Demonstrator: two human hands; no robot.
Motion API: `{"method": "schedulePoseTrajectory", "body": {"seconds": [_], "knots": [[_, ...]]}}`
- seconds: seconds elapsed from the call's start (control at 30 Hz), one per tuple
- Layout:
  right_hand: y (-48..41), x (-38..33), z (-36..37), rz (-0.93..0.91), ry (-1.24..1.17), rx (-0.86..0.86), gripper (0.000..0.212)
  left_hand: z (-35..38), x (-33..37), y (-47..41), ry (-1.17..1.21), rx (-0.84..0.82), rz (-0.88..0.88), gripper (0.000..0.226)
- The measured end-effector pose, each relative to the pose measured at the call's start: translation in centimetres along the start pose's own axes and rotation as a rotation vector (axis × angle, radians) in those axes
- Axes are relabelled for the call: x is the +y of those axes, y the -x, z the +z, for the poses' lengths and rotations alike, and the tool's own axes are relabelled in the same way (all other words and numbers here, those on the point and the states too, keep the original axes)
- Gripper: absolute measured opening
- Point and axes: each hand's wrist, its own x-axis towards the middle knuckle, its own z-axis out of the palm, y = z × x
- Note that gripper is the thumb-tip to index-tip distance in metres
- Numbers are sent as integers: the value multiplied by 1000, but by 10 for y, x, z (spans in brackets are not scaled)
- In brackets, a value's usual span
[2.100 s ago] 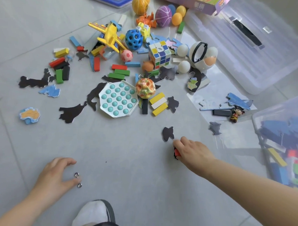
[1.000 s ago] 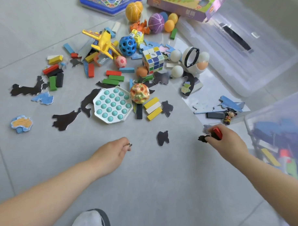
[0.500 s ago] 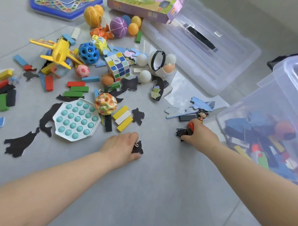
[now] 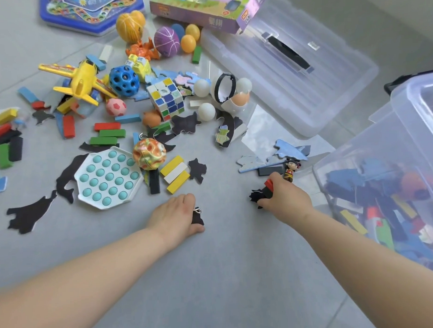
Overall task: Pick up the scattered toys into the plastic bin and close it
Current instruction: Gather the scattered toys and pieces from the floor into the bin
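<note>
My left hand [image 4: 174,214] lies on the grey floor over a black puzzle piece [image 4: 197,219], with a small metal ring [image 4: 197,210] pinched in its fingers. My right hand [image 4: 283,197] grips a red block [image 4: 269,184] and a black puzzle piece [image 4: 256,195], just short of a small doll figure [image 4: 289,172]. The clear plastic bin [image 4: 401,133] stands at the right, partly filled with blocks and puzzle pieces. Its lid [image 4: 293,70] lies flat on the floor behind. Many toys are scattered across the floor.
Ahead lie a teal pop-it board [image 4: 108,178], an orange patterned ball [image 4: 149,154], a Rubik's cube [image 4: 166,98], a yellow plane [image 4: 78,80], coloured blocks, balls and black puzzle pieces. A purple box [image 4: 205,9] and a blue game board [image 4: 90,11] sit at the back.
My left hand carried the ring right and settled over the black puzzle piece. My right hand, holding the red block, picked up a black piece and moved toward the doll near the bin.
</note>
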Motion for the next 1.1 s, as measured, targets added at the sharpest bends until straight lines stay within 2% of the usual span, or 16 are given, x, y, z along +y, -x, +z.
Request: {"method": "schedulePoseTrajectory", "body": {"seconds": [0.1, 0.17, 0.33, 0.57, 0.63, 0.73, 0.83, 0.9, 0.97, 1.03, 1.1], "knots": [[9, 1, 0, -27, -56, -28, 23, 4, 0, 5, -41, 55, 24, 34], [15, 3, -2, -22, -143, -34, 21, 6, -2, 6, -73, 90, 40, 41], [38, 6, -22, -36, -379, 49, 23, 3, -3, 8, -60, 111, 41, 32], [63, 19, -50, -6, -486, 89, 32, 0, -11, 4, 205, 19, -13, 20], [73, 20, -64, -20, -533, 119, 32, -9, -9, 8, 277, 42, -11, 16], [94, 15, -97, -128, -563, 253, 29, -38, 5, 15, 372, 161, 42, 14], [118, 18, -132, -196, -592, 501, 30, -85, 43, 20, 447, 304, 153, 23], [129, 31, -152, -162, -611, 657, 29, -117, 77, 22, 464, 435, 270, 29], [133, 58, -169, -64, -618, 721, 22, -143, 115, 23, 474, 577, 395, 32], [130, 92, -174, 95, -632, 693, 18, -160, 155, 20, 418, 659, 513, 34], [125, 122, -165, 248, -719, 622, 18, -168, 196, 16, 369, 670, 604, 39]]}}
